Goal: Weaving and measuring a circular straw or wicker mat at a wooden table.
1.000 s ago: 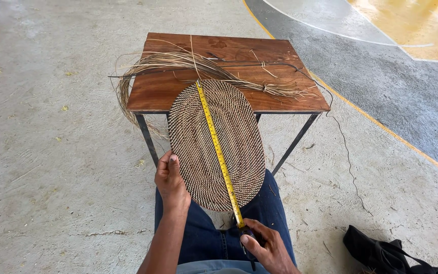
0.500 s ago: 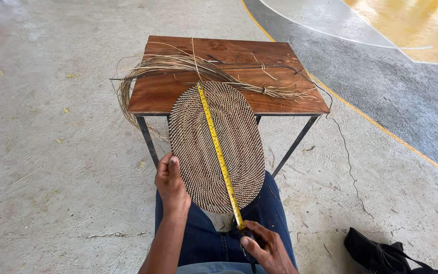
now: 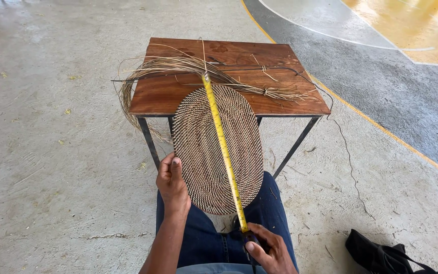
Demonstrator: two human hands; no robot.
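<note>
The right hand (image 3: 269, 248) hides the tape case; a black bag (image 3: 381, 256) is cut off below.

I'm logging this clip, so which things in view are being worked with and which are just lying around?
In use:
woven oval mat
yellow tape measure
left hand on the mat's edge
right hand on the tape

Lying about:
bundle of fibre strands
wooden table
black bag

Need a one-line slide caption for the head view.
Left hand steadies an oval woven mat while right hand stretches a yellow tape measure along it.
</note>
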